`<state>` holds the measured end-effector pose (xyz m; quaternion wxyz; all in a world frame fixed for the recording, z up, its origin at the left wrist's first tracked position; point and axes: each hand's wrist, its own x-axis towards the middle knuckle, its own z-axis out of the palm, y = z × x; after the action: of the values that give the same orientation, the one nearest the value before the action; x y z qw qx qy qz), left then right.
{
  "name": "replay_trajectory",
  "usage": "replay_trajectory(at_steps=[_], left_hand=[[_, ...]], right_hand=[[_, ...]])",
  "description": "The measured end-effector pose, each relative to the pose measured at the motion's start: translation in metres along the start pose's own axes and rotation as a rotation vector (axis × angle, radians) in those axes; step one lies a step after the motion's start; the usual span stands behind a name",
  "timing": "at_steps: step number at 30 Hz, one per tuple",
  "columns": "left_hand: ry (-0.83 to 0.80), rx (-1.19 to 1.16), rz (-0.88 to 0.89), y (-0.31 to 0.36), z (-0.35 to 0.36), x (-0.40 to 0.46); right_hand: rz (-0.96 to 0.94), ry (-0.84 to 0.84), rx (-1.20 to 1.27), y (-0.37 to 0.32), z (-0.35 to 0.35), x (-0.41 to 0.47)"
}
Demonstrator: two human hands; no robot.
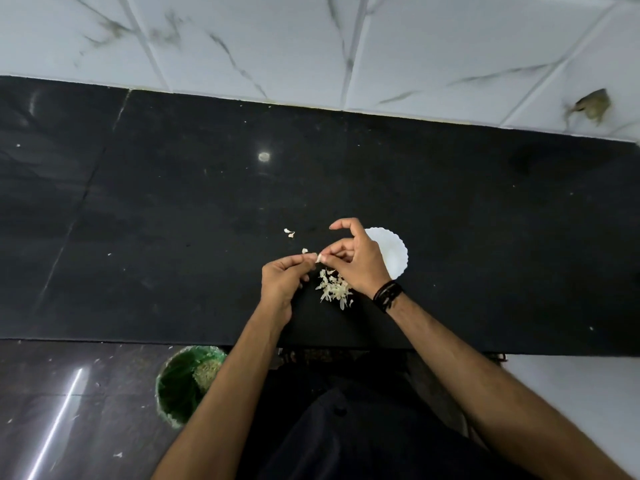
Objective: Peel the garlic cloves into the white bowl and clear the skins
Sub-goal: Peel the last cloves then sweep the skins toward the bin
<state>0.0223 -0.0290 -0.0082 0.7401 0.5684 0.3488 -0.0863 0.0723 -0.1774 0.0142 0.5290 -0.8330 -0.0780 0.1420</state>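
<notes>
Head view: garlic clove (318, 258) pinched between left hand (282, 282) and right hand (356, 265), fingertips of both closed on it, just left of white bowl (398, 252). Heap of skins (334, 289) just left of bowl, beneath the hands; stray cloves (289, 233) farther left. For a clean peel: firm left-hand grip, skin drawn off over the heap. Black stone bench (173, 202); marbled tile wall (311, 46) beyond bowl; green bin (183, 382) on floor, well short of bowl.
</notes>
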Motion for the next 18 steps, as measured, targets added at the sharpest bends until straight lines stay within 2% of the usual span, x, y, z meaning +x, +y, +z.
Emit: replay_trajectory(at_steps=[3,9,18], left_hand=[[-0.055,0.034,-0.022,-0.001,0.006,0.002],[-0.090,-0.027,0.085,-0.001,0.021,-0.005],[-0.040,-0.001,0.163,-0.007,0.024,-0.007]], right_hand=[[0.034,0.041,0.067,-0.001,-0.005,-0.005],[0.176,0.149,0.335,0.004,-0.004,-0.012],[0.235,0.145,0.486,0.007,-0.004,-0.014]])
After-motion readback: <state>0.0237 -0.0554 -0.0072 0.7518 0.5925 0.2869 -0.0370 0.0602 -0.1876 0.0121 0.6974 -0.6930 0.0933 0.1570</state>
